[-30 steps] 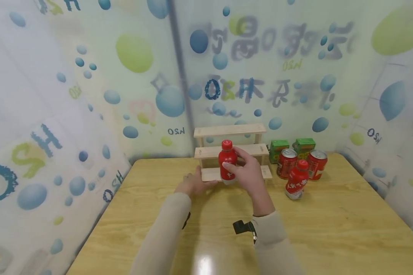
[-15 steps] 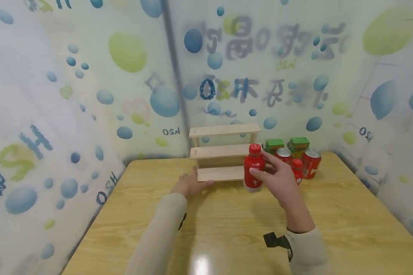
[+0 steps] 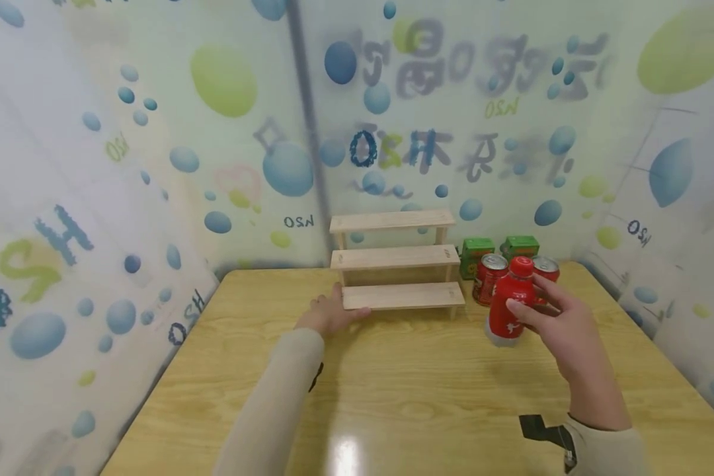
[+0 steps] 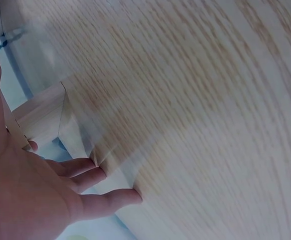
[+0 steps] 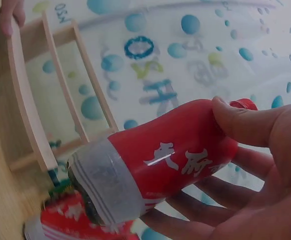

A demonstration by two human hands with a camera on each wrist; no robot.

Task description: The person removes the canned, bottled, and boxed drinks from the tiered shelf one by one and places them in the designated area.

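Note:
My right hand (image 3: 571,330) grips a red plastic drink bottle (image 3: 512,307) with a red cap and pale base. Thumb and fingers wrap its upper body, and the bottle (image 5: 160,165) is tilted. My left hand (image 3: 331,313) holds the left end of a three-step wooden shelf (image 3: 401,296). Its thumb lies along the front of the lowest step, and in the left wrist view the other fingers (image 4: 110,202) stretch out with tips at the tabletop. Behind the held bottle is a second red bottle (image 5: 70,217), hidden in the head view.
Two red cans (image 3: 486,277) stand right of the shelf, the farther can (image 3: 547,264) partly covered by my right hand. Two green boxes (image 3: 477,254) are behind them near the patterned wall covering (image 3: 393,119). Everything stands on a wooden table (image 3: 393,383).
My right hand has carried the bottle from in front of the shelf rightward to the cans. The left hand has stayed at the shelf's left end.

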